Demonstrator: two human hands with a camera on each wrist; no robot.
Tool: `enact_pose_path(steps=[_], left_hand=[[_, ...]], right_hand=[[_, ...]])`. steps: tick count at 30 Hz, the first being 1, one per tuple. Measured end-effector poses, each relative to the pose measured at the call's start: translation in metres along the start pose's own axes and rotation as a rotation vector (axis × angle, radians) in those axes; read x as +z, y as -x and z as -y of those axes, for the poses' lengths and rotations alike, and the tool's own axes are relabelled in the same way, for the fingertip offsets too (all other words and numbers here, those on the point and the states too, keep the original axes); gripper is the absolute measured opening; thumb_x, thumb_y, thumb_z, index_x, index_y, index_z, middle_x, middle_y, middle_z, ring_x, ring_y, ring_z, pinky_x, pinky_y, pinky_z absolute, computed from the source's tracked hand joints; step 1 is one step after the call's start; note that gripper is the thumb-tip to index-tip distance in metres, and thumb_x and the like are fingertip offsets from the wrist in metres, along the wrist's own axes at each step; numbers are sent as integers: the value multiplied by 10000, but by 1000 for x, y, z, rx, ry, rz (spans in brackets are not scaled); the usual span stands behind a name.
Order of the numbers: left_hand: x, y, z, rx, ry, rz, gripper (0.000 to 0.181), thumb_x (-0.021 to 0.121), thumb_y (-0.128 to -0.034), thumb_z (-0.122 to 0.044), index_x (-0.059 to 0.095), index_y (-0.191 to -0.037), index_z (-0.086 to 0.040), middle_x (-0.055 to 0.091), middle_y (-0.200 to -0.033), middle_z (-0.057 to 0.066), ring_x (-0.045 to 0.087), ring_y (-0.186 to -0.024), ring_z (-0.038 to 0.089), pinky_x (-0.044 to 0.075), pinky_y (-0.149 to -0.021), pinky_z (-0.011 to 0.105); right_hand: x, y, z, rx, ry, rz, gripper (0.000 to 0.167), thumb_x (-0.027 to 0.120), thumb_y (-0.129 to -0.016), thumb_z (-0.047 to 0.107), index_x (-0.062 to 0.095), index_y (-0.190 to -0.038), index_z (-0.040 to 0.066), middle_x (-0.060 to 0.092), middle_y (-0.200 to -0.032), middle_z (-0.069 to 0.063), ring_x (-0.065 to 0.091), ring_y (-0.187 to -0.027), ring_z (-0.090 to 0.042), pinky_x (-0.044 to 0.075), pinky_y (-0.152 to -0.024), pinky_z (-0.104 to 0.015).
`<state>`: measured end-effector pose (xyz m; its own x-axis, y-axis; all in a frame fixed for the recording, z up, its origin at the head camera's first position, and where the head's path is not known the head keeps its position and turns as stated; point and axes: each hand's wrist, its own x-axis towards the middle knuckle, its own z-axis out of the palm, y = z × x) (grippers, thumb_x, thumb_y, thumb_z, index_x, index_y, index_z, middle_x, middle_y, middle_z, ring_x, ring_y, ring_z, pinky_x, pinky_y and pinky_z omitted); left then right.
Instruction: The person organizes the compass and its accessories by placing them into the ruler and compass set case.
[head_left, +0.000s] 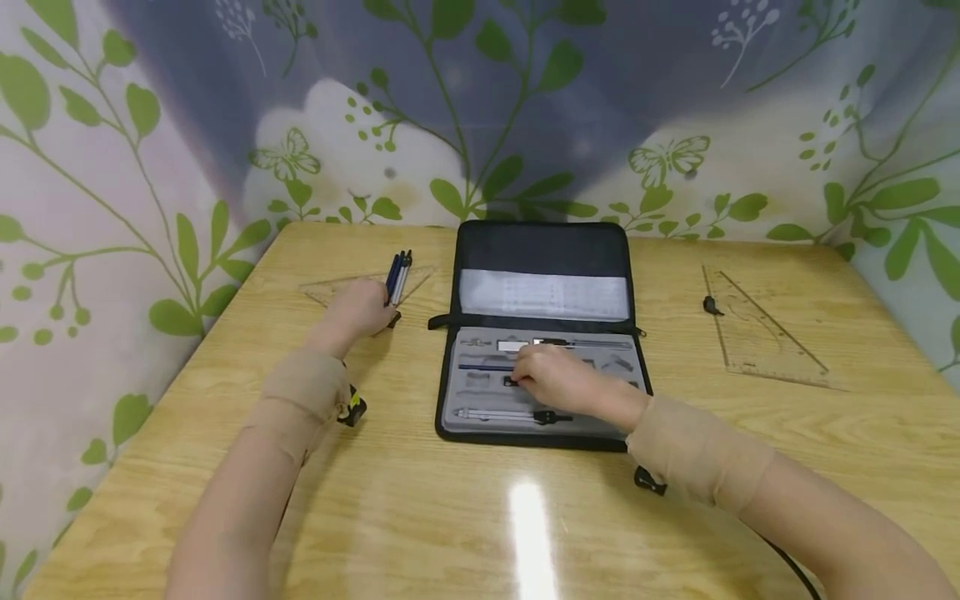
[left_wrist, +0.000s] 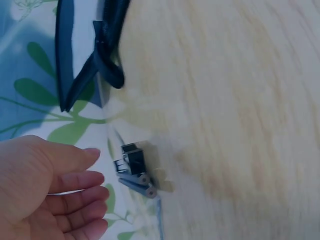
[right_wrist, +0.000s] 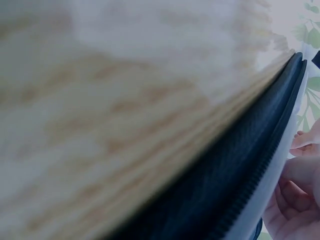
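An unzipped black case (head_left: 543,248) lies spread on the table, its grey foam tray (head_left: 600,425) facing up. My right hand (head_left: 558,379) is over the tray, fingers curled, fingertips at a small black piece (head_left: 510,382) that they seem to pinch; the hand partly hides it. Around it in the tray are a compass (head_left: 498,415), a blue pencil (head_left: 480,367) and a white eraser (head_left: 512,346). To the case's left, my left hand (head_left: 358,308) is beside several pens and drawing tools (head_left: 397,279). The left wrist view shows its fingers loose, holding nothing, apart from a small black item (left_wrist: 134,159).
A clear set square (head_left: 318,289) lies under the tools at left. Another clear set square (head_left: 776,379) is at right, with a small black object (head_left: 711,306) on its edge. A patterned curtain (head_left: 480,108) hangs behind the wooden table (head_left: 420,500).
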<state>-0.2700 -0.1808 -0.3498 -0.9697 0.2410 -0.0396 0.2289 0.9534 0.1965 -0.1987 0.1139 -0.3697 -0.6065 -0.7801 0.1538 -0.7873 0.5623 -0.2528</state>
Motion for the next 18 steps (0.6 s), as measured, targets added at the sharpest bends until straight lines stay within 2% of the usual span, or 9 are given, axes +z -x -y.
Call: enact_pose_path(steps=[3, 6, 11, 15, 18], left_hand=[[4, -2, 0, -28, -38, 13, 256, 577, -882, -161, 539, -655, -51, 508, -651, 87, 440, -557, 201, 373, -534, 325], [11, -2, 1, -55, -60, 41, 231, 609, -869, -197, 558, -713, -34, 514, -712, 104, 452, -617, 217, 376, -549, 330], [17, -1, 2, -73, -10, 102, 241, 593, -887, -197, 555, -717, -31, 480, -677, 81, 408, -537, 163, 350, -503, 287], [20, -1, 0, -61, 10, 74, 195, 577, -885, -149, 559, -739, -22, 490, -699, 91, 416, -534, 159, 351, -487, 275], [19, 0, -4, -24, 37, 44, 153, 573, -872, -118, 568, -755, -20, 520, -721, 101, 439, -570, 178, 359, -505, 286]], right_hand=[[-1, 0, 1, -10, 8, -7, 131, 647, -801, -57, 713, -908, -20, 637, -867, -93, 630, -806, -212, 513, -702, -246], [1, 1, 1, -22, 12, -10, 133, 649, -802, -56, 714, -913, -23, 635, -869, -93, 627, -804, -209, 512, -698, -247], [1, 1, 0, -32, -6, -5, 134, 655, -801, -48, 711, -920, -28, 636, -873, -97, 625, -811, -213, 512, -711, -254], [-1, 2, -3, -11, -67, 6, 143, 652, -812, -24, 703, -946, -35, 637, -903, -105, 620, -837, -223, 512, -726, -271], [-2, 5, -5, 18, -111, 14, 155, 642, -838, 23, 699, -974, -26, 641, -933, -103, 617, -861, -222, 509, -738, -293]])
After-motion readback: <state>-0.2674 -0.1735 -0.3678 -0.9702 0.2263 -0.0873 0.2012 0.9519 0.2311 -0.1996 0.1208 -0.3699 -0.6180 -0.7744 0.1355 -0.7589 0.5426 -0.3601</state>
